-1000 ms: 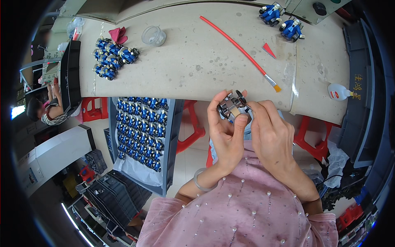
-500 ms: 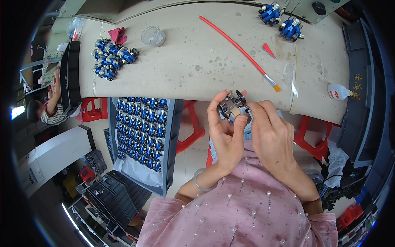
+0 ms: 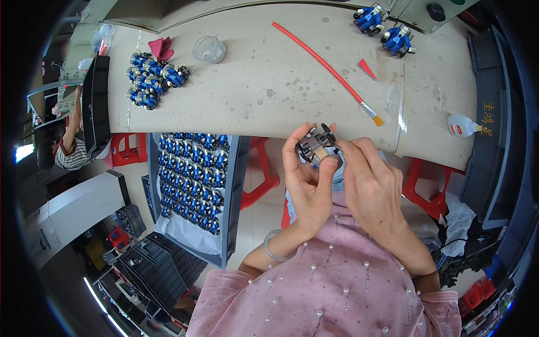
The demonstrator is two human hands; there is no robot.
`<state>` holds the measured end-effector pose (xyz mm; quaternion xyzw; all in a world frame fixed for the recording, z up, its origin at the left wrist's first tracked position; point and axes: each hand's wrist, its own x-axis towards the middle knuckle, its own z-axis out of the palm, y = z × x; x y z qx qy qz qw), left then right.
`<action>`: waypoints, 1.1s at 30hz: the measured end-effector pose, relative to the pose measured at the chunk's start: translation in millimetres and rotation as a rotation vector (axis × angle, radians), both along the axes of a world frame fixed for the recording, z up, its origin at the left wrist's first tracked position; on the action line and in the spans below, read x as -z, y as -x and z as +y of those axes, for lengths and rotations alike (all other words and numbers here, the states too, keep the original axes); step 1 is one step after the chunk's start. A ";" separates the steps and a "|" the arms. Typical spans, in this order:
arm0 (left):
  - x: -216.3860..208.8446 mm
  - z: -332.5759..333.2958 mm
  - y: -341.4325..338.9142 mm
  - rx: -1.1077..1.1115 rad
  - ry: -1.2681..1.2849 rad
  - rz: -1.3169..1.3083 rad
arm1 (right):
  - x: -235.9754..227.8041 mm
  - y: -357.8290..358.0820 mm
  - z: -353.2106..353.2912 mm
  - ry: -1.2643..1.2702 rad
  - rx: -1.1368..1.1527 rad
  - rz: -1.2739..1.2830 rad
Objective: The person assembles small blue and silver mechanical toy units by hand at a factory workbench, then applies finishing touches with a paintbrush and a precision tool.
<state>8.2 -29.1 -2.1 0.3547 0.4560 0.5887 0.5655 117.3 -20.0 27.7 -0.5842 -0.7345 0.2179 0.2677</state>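
Head view:

- A small toy car (image 3: 316, 147), dark with silver parts and black wheels, is held up in front of the chest, just off the near edge of the worktop (image 3: 264, 84) and not resting on it.
- The left hand (image 3: 307, 185) is wrapped around the toy from below and from the left; its fingers (image 3: 293, 147) are curled up along the toy's left side and its thumb is pressed against the near face, so the toy is pinched.
- The right hand (image 3: 371, 188) is closed in from the right; its fingertips are laid against the toy's right end, pressed together rather than spread.
- The toy lies at the fingertips of both hands, above and ahead of the palms; its long axis appears to run left to right, slightly tilted. The two hands are about equally near, both touching it.
- The toy's underside and the exact contact of the right fingertips are hidden by the hands; fine detail is too small to make out.
- On the worktop, well apart from the hands, a red-handled brush (image 3: 328, 67), a clear round cup (image 3: 209, 49), a cluster of blue toy cars (image 3: 154, 78) and a white glue bottle (image 3: 463, 125) are seen.
- A tray of blue toys (image 3: 193, 180) stands below the worktop edge, to the left.
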 end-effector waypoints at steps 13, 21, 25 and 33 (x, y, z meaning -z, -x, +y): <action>-1.1 -0.6 -2.2 0.002 -0.008 -0.006 | 0.2 0.7 -0.1 -0.032 0.051 0.006; 0.0 -0.6 -0.6 0.009 -0.016 0.006 | -0.7 -1.9 -0.8 -0.023 0.013 0.030; -1.0 -1.2 -1.0 0.004 -0.014 0.011 | 1.2 -0.6 -1.4 -0.036 0.017 0.024; -4.8 -1.2 -2.6 -0.002 -0.019 -0.004 | -7.3 3.6 -0.7 0.008 0.091 0.068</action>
